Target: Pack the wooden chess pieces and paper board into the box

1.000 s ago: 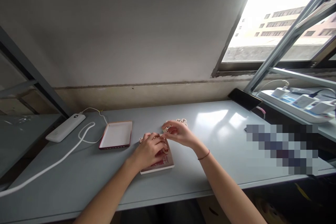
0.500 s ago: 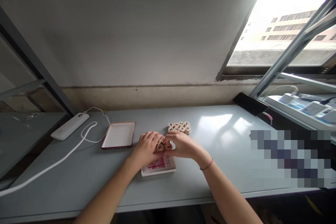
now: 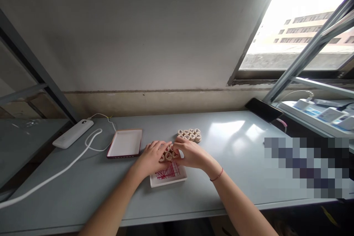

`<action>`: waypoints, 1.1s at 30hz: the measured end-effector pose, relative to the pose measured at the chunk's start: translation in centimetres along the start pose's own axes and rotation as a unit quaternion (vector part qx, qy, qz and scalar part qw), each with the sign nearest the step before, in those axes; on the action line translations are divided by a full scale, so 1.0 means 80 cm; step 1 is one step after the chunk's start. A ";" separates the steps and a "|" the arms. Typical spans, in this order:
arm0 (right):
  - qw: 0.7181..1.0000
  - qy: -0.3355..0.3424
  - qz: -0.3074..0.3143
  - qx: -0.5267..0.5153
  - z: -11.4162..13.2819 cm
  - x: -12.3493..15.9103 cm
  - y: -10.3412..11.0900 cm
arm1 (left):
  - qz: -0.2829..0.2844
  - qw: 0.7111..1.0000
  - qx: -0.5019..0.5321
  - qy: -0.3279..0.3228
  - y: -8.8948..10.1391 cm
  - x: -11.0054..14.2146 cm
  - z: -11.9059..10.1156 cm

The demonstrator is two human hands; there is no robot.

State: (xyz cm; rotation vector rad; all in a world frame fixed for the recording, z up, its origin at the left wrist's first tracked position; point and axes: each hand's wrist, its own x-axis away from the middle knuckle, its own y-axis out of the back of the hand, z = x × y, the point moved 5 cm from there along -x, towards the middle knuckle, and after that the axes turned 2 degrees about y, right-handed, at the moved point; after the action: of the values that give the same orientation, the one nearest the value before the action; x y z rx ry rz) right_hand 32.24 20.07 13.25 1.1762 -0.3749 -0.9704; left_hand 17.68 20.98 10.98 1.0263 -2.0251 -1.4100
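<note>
Red-marked round pieces (image 3: 168, 156) sit in a tight group at or just above the far part of the line-patterned tray (image 3: 169, 183), with the left hand (image 3: 149, 158) curved partly closed round their left end and the right hand (image 3: 192, 155) bent round the right end. Gripped from opposite sides, the pieces seem to be kept pressed together in rows; whether the tray bears their weight, I cannot tell. Black-marked pieces (image 3: 192, 136) stand untouched in a compact block beyond the tray, toward its right, probably so that the two colours do not mix. To the tray's left lies the shallow open lid (image 3: 124, 143), hollow side up, well out of the hands' way on the tabletop (image 3: 207, 199).

Half a second ago, a piece by the right fingers looked tilted; now the near row looks more even. The left hand has shifted slightly left, uncovering another red-marked face. The black-marked block and the lid look unchanged.
</note>
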 end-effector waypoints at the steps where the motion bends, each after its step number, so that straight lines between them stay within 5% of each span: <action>1: 1.000 0.004 -0.001 -0.012 -0.001 0.000 0.001 | 0.008 1.000 0.004 0.002 0.000 0.000 -0.001; 5: 0.996 -0.008 -0.046 -0.077 -0.019 0.001 0.011 | 0.023 1.000 0.016 0.014 0.004 0.000 -0.003; 10: 0.969 -0.214 -0.127 0.003 -0.055 -0.009 0.019 | 0.035 0.999 0.023 0.006 0.007 0.001 -0.006; 16: 0.933 -0.334 -0.022 0.131 -0.051 -0.047 0.003 | -0.013 1.000 0.014 -0.010 0.020 0.003 0.000; 20: 0.925 -0.350 0.031 0.143 -0.054 -0.058 -0.006 | -0.043 0.999 0.010 0.008 0.027 0.003 0.013; 27: 0.916 -0.375 0.027 0.142 -0.051 -0.058 -0.005 | -0.074 0.997 0.014 0.001 0.025 -0.002 0.025; 33: 0.955 -0.269 -0.126 -0.002 -0.028 -0.046 0.008 | -0.145 0.989 0.036 -0.018 0.028 -0.007 0.033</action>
State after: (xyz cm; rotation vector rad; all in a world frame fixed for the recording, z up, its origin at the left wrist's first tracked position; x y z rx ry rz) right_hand 32.02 24.38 13.79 0.9550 -0.6646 -1.5192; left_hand 15.42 23.35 12.11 1.3822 -2.0254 -1.5157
